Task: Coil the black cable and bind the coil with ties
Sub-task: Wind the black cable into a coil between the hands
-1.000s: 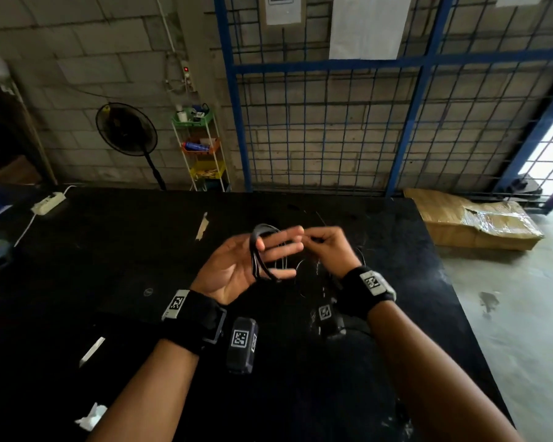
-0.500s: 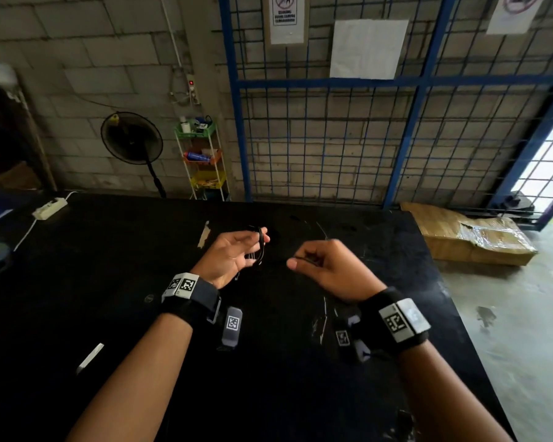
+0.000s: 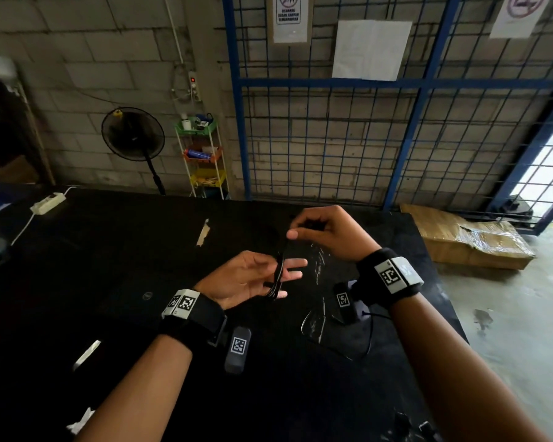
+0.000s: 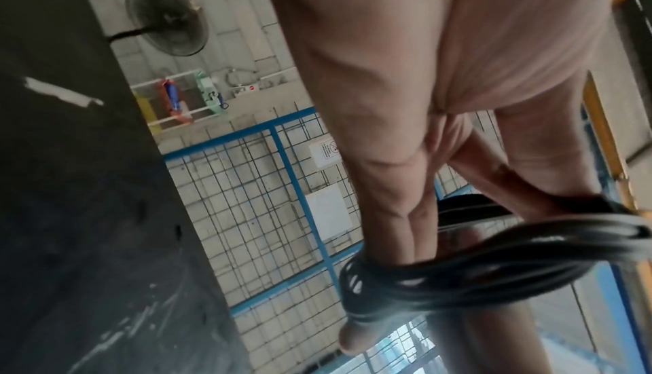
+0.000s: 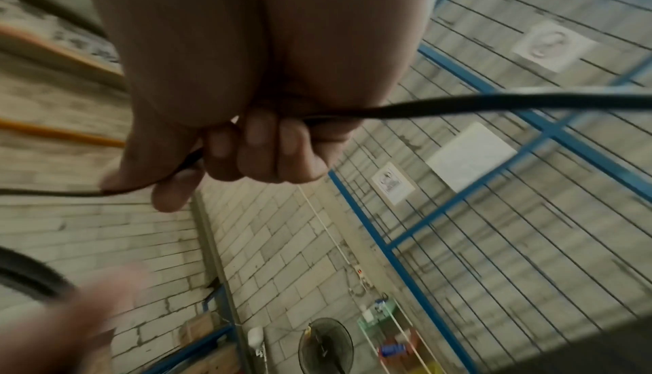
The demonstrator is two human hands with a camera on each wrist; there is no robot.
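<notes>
Head view first: the right hand (image 3: 329, 232) has its grip clamped on the running strand of the black cable (image 3: 278, 271), fingers curled over it and thumb pinching, up toward the far edge of the tabletop (image 3: 93, 282). Right wrist view confirms it, with the strand passing under the curled fingertips (image 5: 263, 143) and out both sides. Below it, the left hand (image 3: 246, 279) lies palm up with fingers straight, and the coil sits looped around those fingers (image 4: 388, 240), several turns stacked close together in the air above the middle of the tabletop. More slack cable lies on the tabletop near the right wrist.

Judging by how it drapes, this cable is light, thin and limp, glossy enough to slide, so the turns could slip off straight fingers. Best hold looks like pinching right across the stacked turns.

Compared with half a second ago, the left hand has opened from a curl to flat, and the right hand has lifted and moved farther away, drawing a fresh length out.
</notes>
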